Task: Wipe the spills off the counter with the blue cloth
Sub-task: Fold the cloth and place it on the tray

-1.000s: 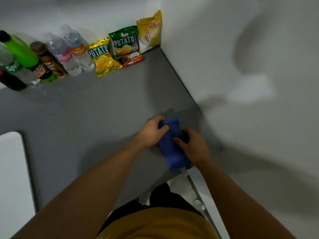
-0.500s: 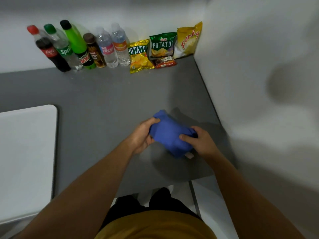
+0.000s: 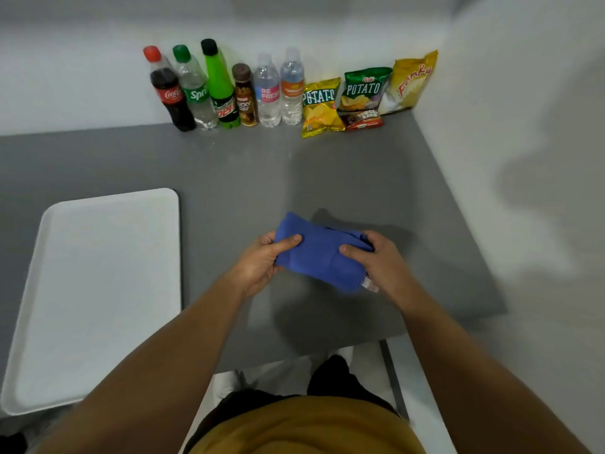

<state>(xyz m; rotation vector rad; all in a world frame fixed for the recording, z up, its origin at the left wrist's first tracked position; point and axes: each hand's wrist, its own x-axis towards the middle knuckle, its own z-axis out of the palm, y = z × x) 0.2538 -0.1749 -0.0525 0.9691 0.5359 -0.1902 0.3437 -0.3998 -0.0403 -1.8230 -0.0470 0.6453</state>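
A folded blue cloth point(image 3: 319, 253) is held just above the grey counter point(image 3: 248, 178), near its front right part. My left hand point(image 3: 262, 260) grips the cloth's left end with the thumb on top. My right hand point(image 3: 376, 260) grips its right end, beside a small white tag. No spill shows clearly on the grey surface from here.
A white tray point(image 3: 95, 296) lies on the counter's left side. Several drink bottles point(image 3: 219, 90) and snack bags point(image 3: 363, 90) line the back wall. A white wall point(image 3: 510, 158) bounds the counter on the right. The front edge runs just below my hands.
The view has swung left and back, bringing the tray and all bottles into sight. The cloth has turned from lengthwise to crosswise between my hands and sits further from the counter's front edge.
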